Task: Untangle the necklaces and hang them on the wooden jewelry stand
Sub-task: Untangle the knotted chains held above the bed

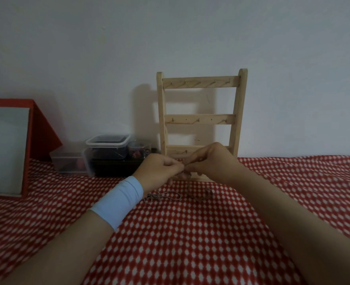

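Left hand point(159, 169) and right hand point(211, 159) fingers point(175, 166) pinch the necklaces point(159, 197), their tangle lying left-to-right on the cloth point(190, 243).

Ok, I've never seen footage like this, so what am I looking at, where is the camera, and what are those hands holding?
There is no machine here: the one picture comes from a camera worn on a person's head, looking down at their own arms. The left hand, with a light blue wristband, and the right hand pinch part of the tangled silver necklaces between their fingers; the rest lies on the red white-dotted cloth. Behind stands the wooden ladder-shaped jewelry stand, its visible hooks bare. Clear plastic containers and a red-framed panel sit to the left.
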A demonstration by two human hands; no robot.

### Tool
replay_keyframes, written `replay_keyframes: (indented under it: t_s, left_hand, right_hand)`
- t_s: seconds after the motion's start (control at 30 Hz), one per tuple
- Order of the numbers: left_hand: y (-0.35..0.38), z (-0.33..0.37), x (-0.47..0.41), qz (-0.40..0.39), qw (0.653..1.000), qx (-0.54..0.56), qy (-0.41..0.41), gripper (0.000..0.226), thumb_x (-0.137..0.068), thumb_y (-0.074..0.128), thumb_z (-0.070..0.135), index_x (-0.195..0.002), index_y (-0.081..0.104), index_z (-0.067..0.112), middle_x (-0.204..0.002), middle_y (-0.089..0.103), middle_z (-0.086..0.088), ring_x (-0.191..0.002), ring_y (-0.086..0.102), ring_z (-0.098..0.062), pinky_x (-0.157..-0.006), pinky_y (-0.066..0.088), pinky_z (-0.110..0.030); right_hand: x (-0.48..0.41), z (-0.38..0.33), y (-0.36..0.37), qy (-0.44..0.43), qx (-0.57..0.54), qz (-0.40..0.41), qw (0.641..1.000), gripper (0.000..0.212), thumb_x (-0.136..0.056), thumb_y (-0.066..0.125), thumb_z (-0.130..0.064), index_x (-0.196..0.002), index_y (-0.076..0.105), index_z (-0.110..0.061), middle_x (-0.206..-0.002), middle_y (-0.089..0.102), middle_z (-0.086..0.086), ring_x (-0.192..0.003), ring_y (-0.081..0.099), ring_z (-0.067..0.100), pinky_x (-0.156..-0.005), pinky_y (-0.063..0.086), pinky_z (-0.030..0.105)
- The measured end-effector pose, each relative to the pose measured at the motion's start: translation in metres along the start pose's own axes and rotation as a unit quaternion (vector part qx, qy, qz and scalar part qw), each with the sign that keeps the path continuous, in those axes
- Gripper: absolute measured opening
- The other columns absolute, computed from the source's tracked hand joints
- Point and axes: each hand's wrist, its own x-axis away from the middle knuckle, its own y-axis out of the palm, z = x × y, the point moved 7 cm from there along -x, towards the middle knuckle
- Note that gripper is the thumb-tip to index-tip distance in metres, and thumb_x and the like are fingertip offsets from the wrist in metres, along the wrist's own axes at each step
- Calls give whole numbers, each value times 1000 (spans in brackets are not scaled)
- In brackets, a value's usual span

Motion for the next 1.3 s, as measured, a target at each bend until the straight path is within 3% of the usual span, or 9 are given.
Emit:
replay_keyframes:
  t_s: [0.23,0.4,0.53,0.67,0.77,0.9,1.03,1.2,1.3]
  left_hand:
    - [3,-7,0,-11,996,78,-34,25,-90,60,21,-71,77,22,-82,76,1,-62,60,-5,-58,43,-21]
    - [3,1,-1,35,997,-64,39,20,-88,62,19,-78,79,18,-68,73,-3,-67,67,-12,-65,50,-17]
    - [2,5,-2,68,993,-72,58,29,-89,61,15,-61,70,18,-60,68,0,-59,64,-7,-57,44,-6]
    - [-2,6,-7,68,993,-84,53,21,-92,56,17,-74,65,22,-71,67,5,-64,60,-6,-59,43,-20]
    - [6,-12,-6,-5,999,-38,-27,25,-94,53,19,-72,65,21,-70,68,2,-64,62,-10,-57,47,-19]
    - [5,-34,-9,-8,978,168,-122,24,-93,50,19,-74,64,18,-74,62,-1,-73,58,-16,-71,47,-30]
    - [2,-41,-11,-52,925,344,-155,31,-89,44,20,-59,49,18,-70,55,-3,-70,57,-18,-78,43,-33]
    - [-5,-36,-11,-30,853,506,-124,43,-89,43,18,-48,34,20,-52,45,0,-62,52,-18,-76,43,-33]
    - [-4,-32,-12,-38,824,555,-109,44,-89,46,19,-45,37,18,-55,42,-1,-64,49,-18,-78,44,-34]
  right_hand:
    - [4,-2,4,45,40,-43,997,12,-94,70,-30,-97,81,-27,-84,77,-14,-76,69,-1,-64,53,10]
    - [2,-2,0,68,149,-34,986,9,-84,80,-34,-87,82,-26,-80,74,-13,-79,67,3,-77,57,22]
    - [1,-10,4,42,242,-50,968,13,-86,77,-37,-93,80,-27,-92,73,-12,-84,66,4,-79,58,25]
    - [2,-10,9,30,79,-57,995,21,-97,60,-30,-96,75,-15,-94,73,0,-87,68,16,-78,55,29]
    - [3,0,5,96,-181,-39,978,27,-99,47,-18,-88,69,-6,-94,71,8,-90,67,22,-91,53,41]
    - [1,9,-4,76,-378,-65,920,15,-80,52,-22,-71,58,-11,-84,63,8,-79,57,23,-83,46,41]
    - [3,11,-4,61,-367,-114,921,19,-80,56,-12,-62,61,-18,-78,60,1,-76,59,14,-83,48,35]
    - [-2,19,-13,67,-291,-66,952,47,-85,64,9,-66,35,-22,-66,48,-1,-67,53,11,-74,48,29]
    - [0,23,-25,96,-181,66,977,53,-91,74,-19,-57,34,-25,-60,44,0,-58,48,11,-65,47,27]
